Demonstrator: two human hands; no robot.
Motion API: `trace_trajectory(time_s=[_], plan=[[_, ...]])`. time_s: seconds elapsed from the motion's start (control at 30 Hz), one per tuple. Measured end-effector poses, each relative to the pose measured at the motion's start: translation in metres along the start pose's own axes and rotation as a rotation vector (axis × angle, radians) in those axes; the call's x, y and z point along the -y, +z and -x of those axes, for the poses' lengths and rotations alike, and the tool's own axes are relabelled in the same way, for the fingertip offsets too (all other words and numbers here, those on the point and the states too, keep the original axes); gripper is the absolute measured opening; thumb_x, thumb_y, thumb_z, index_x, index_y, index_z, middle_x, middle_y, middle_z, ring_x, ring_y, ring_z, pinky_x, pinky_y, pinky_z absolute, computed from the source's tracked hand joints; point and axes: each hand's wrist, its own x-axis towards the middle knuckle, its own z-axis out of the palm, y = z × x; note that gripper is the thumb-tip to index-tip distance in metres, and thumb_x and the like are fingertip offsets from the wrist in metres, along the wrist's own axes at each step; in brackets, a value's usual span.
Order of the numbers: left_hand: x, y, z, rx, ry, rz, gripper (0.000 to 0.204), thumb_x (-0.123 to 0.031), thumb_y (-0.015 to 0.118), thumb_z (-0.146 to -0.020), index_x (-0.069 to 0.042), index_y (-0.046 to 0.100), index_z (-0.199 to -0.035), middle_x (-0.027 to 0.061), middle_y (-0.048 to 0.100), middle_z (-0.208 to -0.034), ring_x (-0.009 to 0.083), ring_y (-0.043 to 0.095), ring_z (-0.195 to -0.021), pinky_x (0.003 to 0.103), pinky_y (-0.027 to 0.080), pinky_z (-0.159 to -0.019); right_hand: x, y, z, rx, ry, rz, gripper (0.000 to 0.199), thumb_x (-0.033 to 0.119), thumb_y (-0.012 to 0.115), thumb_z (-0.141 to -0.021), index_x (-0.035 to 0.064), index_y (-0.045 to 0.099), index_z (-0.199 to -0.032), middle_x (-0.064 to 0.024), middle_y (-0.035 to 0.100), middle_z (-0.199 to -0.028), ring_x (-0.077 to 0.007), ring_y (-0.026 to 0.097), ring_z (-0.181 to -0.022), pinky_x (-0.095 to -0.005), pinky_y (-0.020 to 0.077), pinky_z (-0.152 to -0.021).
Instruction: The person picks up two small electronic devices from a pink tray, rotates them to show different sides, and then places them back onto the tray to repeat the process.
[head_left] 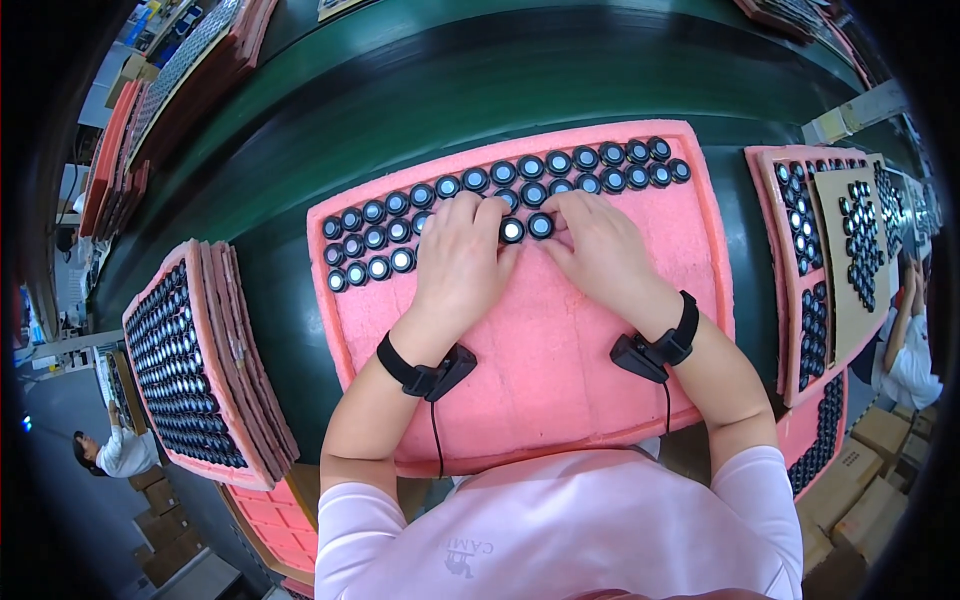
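Green belt (pixel 430 110), smooth, sl. shiny, beyond pink foam tray (pixel 570 370), rough-surfaced, rounded corners. Pale shirt (pixel 620 520) w/ small upside-down lettering (pixel 470 548) + animal logo (pixel 459 566). L hand (pixel 462 262) & R hand (pixel 607 250): fingers bent narrow, each at one part; gripped or just touched, can't tell. Blk wrist straps (pixel 398 368) w/ boxy units (pixel 453 372). Blk round parts (pixel 557 163), pale disc tops, in rows along tray's far side; two sit betw. hands.
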Motion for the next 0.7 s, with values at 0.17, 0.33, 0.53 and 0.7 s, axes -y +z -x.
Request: trace_trajectory(time_s=[0.17,0.33,0.53,0.7], plan=[[0.003,-0.001,-0.001,-0.005,0.001,0.006,0.037,-0.011,0.076,-0.069,-0.006,0.06,-0.102,0.0105,0.055,-0.096,0.0295,0.055,-0.093,0.04,0.044,-0.079,0.0,0.004,-0.002,-0.028,-0.001,-0.051,0.031,0.008,0.072,-0.075,0.0051,0.057,-0.102,-0.0077,0.061,-0.09,-0.0243,0.064,-0.082,-0.0364,0.0511,-0.071],[0.001,-0.008,0.003,0.007,0.048,0.192,0.032,-0.009,0.075,-0.071,-0.004,0.06,-0.099,0.0111,0.055,-0.094,0.0304,0.056,-0.091,0.04,0.045,-0.078,0.002,-0.006,0.003,-0.06,-0.054,-0.059,0.033,0.009,0.072,-0.074,0.0062,0.058,-0.104,-0.0083,0.061,-0.089,-0.0248,0.064,-0.082,-0.037,0.0514,-0.072],[-0.039,-0.023,0.019,0.343,-0.074,0.777,0.011,0.001,0.063,-0.085,0.001,0.065,-0.095,0.0095,0.063,-0.09,0.0172,0.06,-0.083,0.028,0.048,-0.075,-0.01,-0.027,0.021,-0.097,-0.066,-0.193,0.025,0.012,0.067,-0.077,0.0077,0.059,-0.101,-0.0091,0.061,-0.094,-0.029,0.062,-0.089,-0.0392,0.0502,-0.077],[-0.046,-0.018,0.032,0.506,-0.091,0.923,0.008,0.006,0.064,-0.083,0.001,0.068,-0.088,0.0085,0.064,-0.091,0.0166,0.061,-0.088,0.026,0.047,-0.078,-0.004,-0.054,0.042,-0.143,-0.046,-0.18,0.022,0.012,0.066,-0.077,0.0086,0.059,-0.098,-0.0091,0.06,-0.095,-0.0301,0.06,-0.093,-0.0398,0.0491,-0.08]])
